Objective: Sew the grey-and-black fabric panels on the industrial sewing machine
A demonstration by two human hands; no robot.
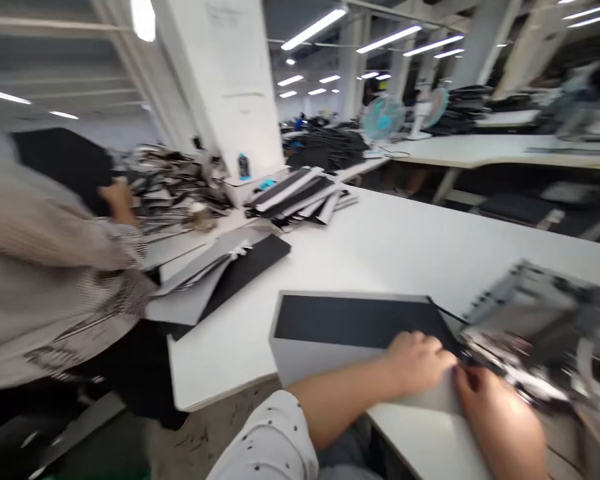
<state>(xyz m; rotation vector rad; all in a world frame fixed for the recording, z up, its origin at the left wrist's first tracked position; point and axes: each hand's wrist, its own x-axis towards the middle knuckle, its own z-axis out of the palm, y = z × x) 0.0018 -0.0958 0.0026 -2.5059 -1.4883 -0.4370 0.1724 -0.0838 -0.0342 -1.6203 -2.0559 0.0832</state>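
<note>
I judge the black-and-grey panel on the worktop beside the blurred sewing machine to be mid-work, remainder unclear — right hand pinching its edge, left hand resting on top, whether gripping I cannot tell.

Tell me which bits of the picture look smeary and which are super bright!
In the head view, the grey machine and co-worker look smeared, perhaps from camera movement; in the head view, the dark panel near the left hand has clearer edges; in the head view, the ceiling lights glow white; also in the head view, the upper left edge turns blocky.
</note>
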